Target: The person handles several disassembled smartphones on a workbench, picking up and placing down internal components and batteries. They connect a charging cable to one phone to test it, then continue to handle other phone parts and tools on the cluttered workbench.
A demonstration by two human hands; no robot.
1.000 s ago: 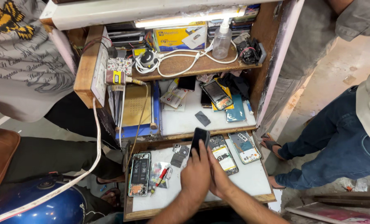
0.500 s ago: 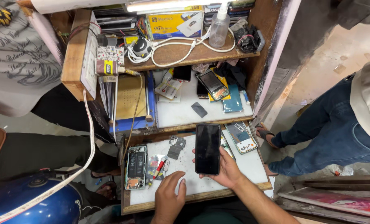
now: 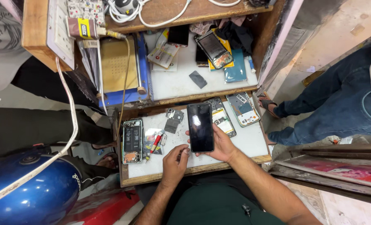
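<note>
Black phone (image 3: 200, 127), one, right grip (image 3: 218, 146)

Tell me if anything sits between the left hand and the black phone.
Nothing visible does. The left hand rests on the white worktop with its fingertips right at the lower edge of the black phone, which the right hand holds.

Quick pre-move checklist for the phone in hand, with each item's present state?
1. Right hand grips black phone from beneath: ok.
2. Dark screen faces up, unobstructed: ok.
3. Left hand fingertips at the phone's lower edge: ok.
4. Screen free of cracks: cannot tell, glare.
5. White bench top bare beside the phone: ok.
6. Red-handled tool near the left hand: ok.
</note>
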